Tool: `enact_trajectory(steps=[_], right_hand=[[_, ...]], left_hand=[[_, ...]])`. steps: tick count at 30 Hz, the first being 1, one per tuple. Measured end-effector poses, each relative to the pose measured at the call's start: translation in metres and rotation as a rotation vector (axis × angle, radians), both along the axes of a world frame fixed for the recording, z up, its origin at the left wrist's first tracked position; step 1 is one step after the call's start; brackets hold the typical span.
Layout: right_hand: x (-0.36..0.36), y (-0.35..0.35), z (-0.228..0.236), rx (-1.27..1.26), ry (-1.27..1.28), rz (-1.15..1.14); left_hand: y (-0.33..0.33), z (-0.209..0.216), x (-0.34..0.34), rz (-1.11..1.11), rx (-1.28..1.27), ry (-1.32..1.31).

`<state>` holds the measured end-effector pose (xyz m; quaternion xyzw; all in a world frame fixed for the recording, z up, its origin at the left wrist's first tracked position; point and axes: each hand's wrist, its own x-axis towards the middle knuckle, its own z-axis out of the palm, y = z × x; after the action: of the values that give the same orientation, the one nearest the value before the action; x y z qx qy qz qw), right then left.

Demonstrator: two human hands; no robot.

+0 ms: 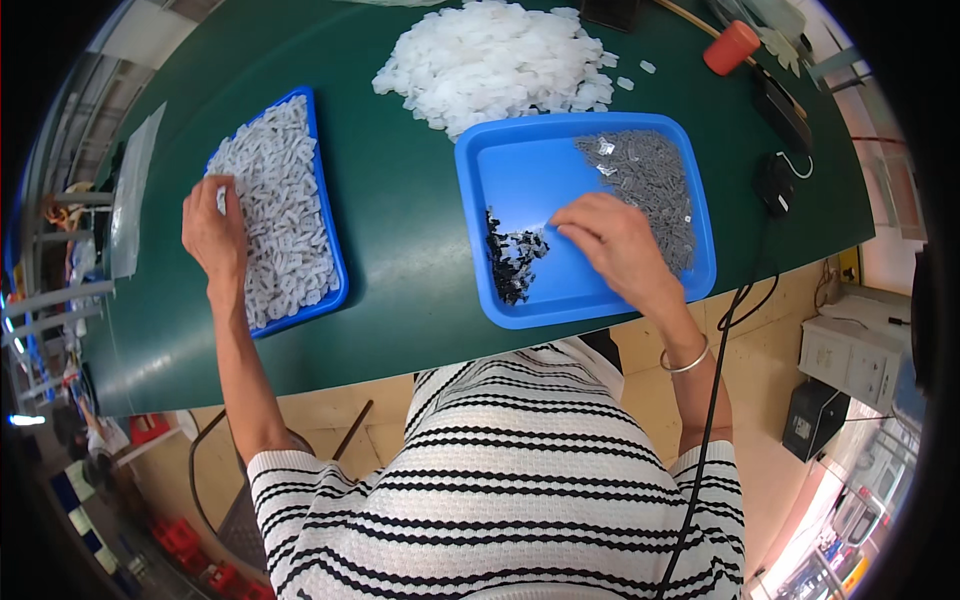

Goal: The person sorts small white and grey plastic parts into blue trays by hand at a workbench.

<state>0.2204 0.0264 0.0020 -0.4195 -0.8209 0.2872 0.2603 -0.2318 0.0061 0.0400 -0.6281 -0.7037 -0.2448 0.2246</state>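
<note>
My left hand (214,228) is at the outer edge of a blue tray (331,235) heaped with small pale grey-white plastic pieces (282,190). Its fingers are bent and closed near the thumb; what they hold, if anything, I cannot make out. Over a wider blue tray (520,170), my right hand (622,245) has thumb and forefinger pinched together, and anything between them is too small to name. Just left of those fingertips lies a scatter of small black pieces (512,268). Dark grey small parts (645,180) fill the tray's right side, partly behind my right hand.
A large pile of flat translucent white pieces (495,60) lies at the back of the green table (400,230). Toward the back right are a red-orange cylinder (731,47) and black devices with cables (773,185). A clear plastic sheet (137,190) lies at the left.
</note>
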Motion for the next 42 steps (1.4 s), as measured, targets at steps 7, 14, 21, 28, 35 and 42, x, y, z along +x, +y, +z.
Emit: enact_trajectory(steps=[7,14,21,28,35,42], right_hand=[[-0.01,-0.004,-0.008,0.222,-0.211,0.143],[-0.021,-0.005,0.006,0.348,-0.436,0.252],[-0.025,-0.012,0.002,0.337,-0.461,0.298],[0.004,0.01,-0.01,0.25,-0.199,0.198],[-0.006,0.001,-0.009,0.178,-0.162,0.255],[-0.005,0.004,-0.018,0.287,-0.209,0.22]], left_hand=[[-0.002,0.005,0.027,-0.109,-0.054,-0.206],[0.056,-0.032,0.145,-0.447,-0.092,-0.308],[0.083,-0.067,0.171,-0.446,-0.088,-0.118],[0.036,-0.037,0.174,-0.362,-0.319,-0.56],[-0.018,-0.059,0.174,-0.46,-0.251,-0.139],[-0.014,-0.049,0.175,-0.433,-0.239,-0.399]])
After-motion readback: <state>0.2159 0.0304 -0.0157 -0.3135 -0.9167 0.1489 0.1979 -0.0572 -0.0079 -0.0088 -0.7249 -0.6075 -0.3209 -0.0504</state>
